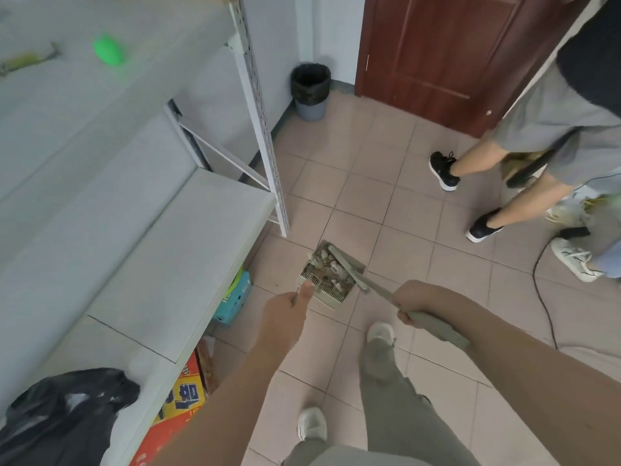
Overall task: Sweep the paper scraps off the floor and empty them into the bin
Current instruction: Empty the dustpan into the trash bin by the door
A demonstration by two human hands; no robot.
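Observation:
A beige dustpan (327, 295) hangs above the tiled floor at the centre of the view, with white paper scraps (332, 264) lying inside it. My left hand (287, 311) is closed on the dustpan's thin handle, thumb up. My right hand (411, 306) grips the grey broom handle (433, 322); the broom's head (346, 264) rests across the pan over the scraps. The bin (311, 90), grey with a black liner, stands far ahead in the corner by the wall.
White metal shelving (201, 230) fills the left side, with boxes (232, 297) under it and a black bag (67, 415) on it. A brown door (453, 55) is at the back. Another person's legs (487, 183) stand at right, near a black cable (541, 297) on the floor.

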